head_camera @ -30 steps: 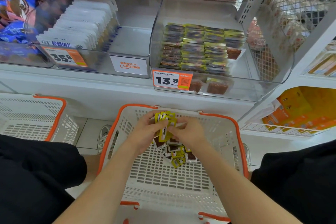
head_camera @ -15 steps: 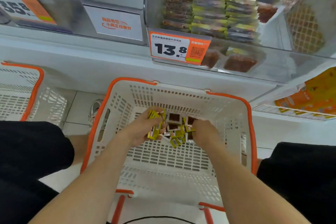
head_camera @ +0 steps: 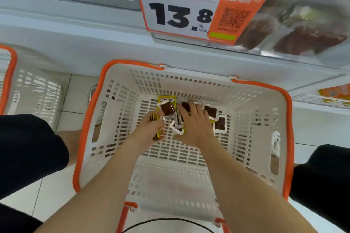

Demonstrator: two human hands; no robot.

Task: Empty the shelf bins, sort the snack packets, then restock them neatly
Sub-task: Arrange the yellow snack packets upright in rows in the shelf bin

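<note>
Inside the white slotted plastic basket with an orange rim (head_camera: 121, 100), the left hand (head_camera: 149, 132) is curled round a stack of small yellow snack packets (head_camera: 158, 134). The right hand (head_camera: 193, 125) lies flat, fingers spread and straight, on the loose brown-windowed packets (head_camera: 219, 125) scattered over the basket floor.

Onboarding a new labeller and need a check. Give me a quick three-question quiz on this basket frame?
1. True or false: the left hand grips a stack of yellow packets.
2. In the basket, the right hand is: A) gripping the rim; B) spread over loose packets; C) holding a bottle.
3. What number does the price tag above the basket show?
Key: 1 true; 2 B; 3 13.8.
</note>
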